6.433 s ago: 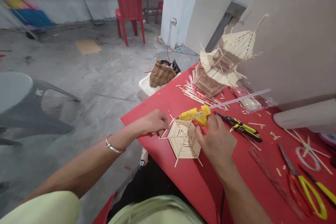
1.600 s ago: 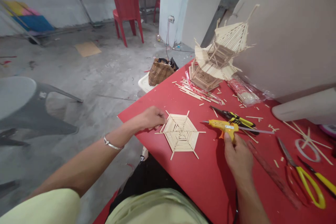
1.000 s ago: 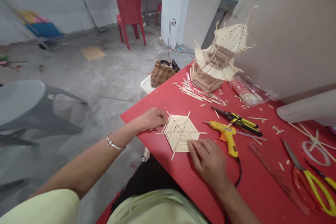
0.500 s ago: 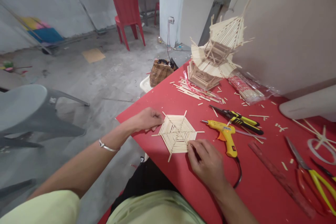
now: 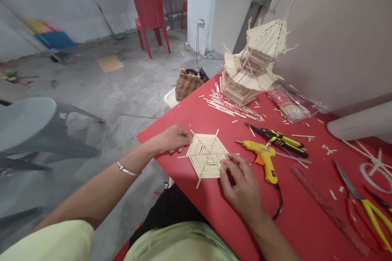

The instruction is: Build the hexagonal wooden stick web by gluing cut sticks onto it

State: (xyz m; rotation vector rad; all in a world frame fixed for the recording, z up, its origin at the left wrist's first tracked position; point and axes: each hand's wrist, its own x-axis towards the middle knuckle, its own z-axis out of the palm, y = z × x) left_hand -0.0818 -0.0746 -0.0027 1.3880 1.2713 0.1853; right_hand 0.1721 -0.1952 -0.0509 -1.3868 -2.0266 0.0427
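Observation:
A hexagonal web-like panel of thin wooden sticks (image 5: 206, 158) lies flat on the red table near its front-left edge, with spoke ends jutting past its corners. My left hand (image 5: 175, 138) is closed at the panel's upper-left edge, its fingertips against the sticks. At the right edge, my right hand (image 5: 241, 181) has bent fingers over the right corner and the thumb lower down; the fingers cover that corner's spoke. A yellow glue gun (image 5: 260, 156) lies just right of this hand, its nozzle pointing left. Black-and-yellow pliers (image 5: 277, 138) rest behind it.
A tiered stick pagoda model (image 5: 254, 61) stands at the back of the table (image 5: 183, 124). Loose sticks (image 5: 226, 108) and bagged sticks (image 5: 286, 100) lie before it. To the right are a reddish strip (image 5: 327, 208), red-and-yellow-handled scissors (image 5: 358, 204) and a tape ring (image 5: 375, 177).
My right hand's fingers have shifted up along the panel's right edge and spread farther from the thumb, covering the right spoke. My left hand and the panel look nearly still.

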